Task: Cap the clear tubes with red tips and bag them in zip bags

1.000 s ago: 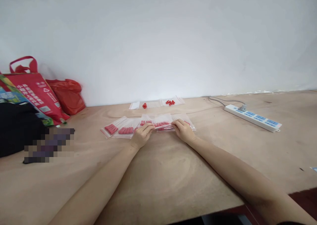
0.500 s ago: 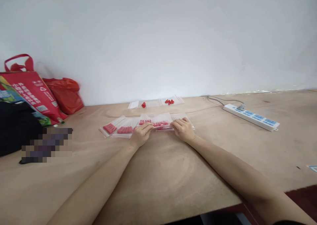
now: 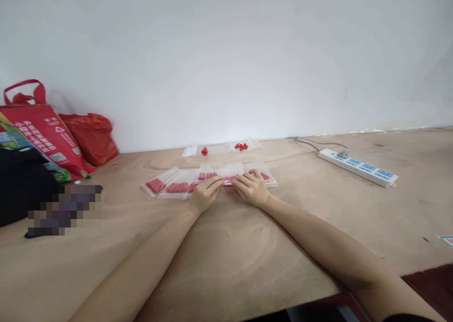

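Note:
Between my two hands is a clear zip bag [image 3: 228,179] with red pieces in it. My left hand [image 3: 204,196] pinches its near edge at the left, fingers closed. Close beside it, my right hand [image 3: 254,190] is closed on the same edge with thumb and fingers. Other clear bags holding red, finger-shaped pieces lie around my hands: a tilted bag [image 3: 155,185] at the far left, an overlapping bag [image 3: 177,187] beside it, and a bag [image 3: 268,177] partly behind my right hand. My fingers hide part of the held bag.
Near the wall lie more clear bags [image 3: 217,149] with small red pieces [image 3: 241,147] on them. A white power strip [image 3: 357,167] with a plugged-in cord is at the right. A red shopping bag [image 3: 46,133], a red plastic bag [image 3: 91,138] and a black item [image 3: 24,185] stand at the left.
My right hand has slid left along the bag's edge, closer to my left hand, uncovering red pieces in the bag at its right. My left hand has hardly moved.

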Motion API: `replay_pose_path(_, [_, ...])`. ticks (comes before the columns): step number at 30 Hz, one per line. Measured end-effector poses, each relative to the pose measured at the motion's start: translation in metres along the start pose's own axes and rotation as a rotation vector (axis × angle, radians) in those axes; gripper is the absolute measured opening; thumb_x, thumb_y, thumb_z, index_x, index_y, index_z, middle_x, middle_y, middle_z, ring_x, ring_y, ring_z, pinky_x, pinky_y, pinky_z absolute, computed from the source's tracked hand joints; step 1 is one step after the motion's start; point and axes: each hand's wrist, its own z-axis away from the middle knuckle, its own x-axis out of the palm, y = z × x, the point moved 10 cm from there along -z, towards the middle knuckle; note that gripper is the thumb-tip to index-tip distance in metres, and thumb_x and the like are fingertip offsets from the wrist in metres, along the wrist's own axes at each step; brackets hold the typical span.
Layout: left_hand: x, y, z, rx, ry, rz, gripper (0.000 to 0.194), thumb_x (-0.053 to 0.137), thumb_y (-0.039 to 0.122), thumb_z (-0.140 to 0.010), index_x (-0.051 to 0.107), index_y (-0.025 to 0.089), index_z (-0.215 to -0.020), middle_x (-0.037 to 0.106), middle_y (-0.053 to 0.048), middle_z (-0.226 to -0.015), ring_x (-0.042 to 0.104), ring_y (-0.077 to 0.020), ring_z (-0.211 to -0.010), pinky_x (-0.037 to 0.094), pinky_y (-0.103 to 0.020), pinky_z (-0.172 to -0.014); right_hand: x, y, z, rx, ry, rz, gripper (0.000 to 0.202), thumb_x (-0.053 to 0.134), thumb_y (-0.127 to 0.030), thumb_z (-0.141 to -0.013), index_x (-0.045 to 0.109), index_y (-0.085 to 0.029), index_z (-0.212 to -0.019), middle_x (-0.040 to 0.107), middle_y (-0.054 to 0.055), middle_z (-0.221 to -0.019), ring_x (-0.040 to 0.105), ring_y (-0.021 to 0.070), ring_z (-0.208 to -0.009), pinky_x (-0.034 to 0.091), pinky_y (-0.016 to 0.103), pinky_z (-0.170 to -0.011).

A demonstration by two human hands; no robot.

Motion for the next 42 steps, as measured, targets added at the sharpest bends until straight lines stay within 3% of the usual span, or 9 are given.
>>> replay_pose_path(9, [0.003, 0.008, 0.0, 0.048, 0.006, -0.051, 0.017, 0.042, 0.013, -0.086, 0.059, 0.014, -0.09, 0.067, -0.008, -0.088, 0.064, -0.0154, -0.082, 0.053, -0.026, -0.075, -0.005, -0.007, -0.003, -0.032, 0.043, 0.019, 0.021, 0.04, -0.018, -0.086, 0.06, -0.02, -0.083, 0.063, 0.001, -0.073, 0.047, 0.0123, -0.068, 0.027, 0.033, -0.071])
replay_pose_path(22, [0.011, 0.004, 0.006, 0.049, -0.022, -0.033, 0.024, 0.039, 0.009, -0.084, 0.061, 0.015, -0.089, 0.067, -0.007, -0.089, 0.064, -0.0153, -0.082, 0.054, -0.026, -0.075, -0.002, -0.019, -0.005, -0.108, 0.027, 0.077, 0.024, 0.037, -0.014, -0.087, 0.057, -0.019, -0.074, 0.057, 0.0, -0.064, 0.045, 0.012, -0.064, 0.025, 0.035, -0.076])
replay_pose_path(29, [0.013, 0.001, 0.007, 0.004, -0.039, -0.004, 0.026, 0.038, 0.007, -0.082, 0.061, 0.017, -0.086, 0.067, -0.005, -0.086, 0.064, -0.0143, -0.08, 0.054, -0.026, -0.073, -0.009, -0.005, 0.002, -0.077, -0.008, 0.076, 0.024, 0.035, -0.013, -0.087, 0.058, -0.02, -0.081, 0.062, 0.001, -0.074, 0.048, 0.0124, -0.069, 0.024, 0.036, -0.081])
replay_pose_path(42, [0.011, 0.003, 0.007, -0.011, -0.06, 0.039, 0.027, 0.036, 0.009, -0.082, 0.062, 0.018, -0.084, 0.066, -0.005, -0.085, 0.063, -0.0137, -0.079, 0.054, -0.025, -0.069, -0.022, 0.029, 0.029, 0.008, -0.025, 0.032, 0.025, 0.038, -0.015, -0.087, 0.056, -0.02, -0.071, 0.059, 0.0, -0.067, 0.05, 0.0108, -0.069, 0.02, 0.034, -0.088])
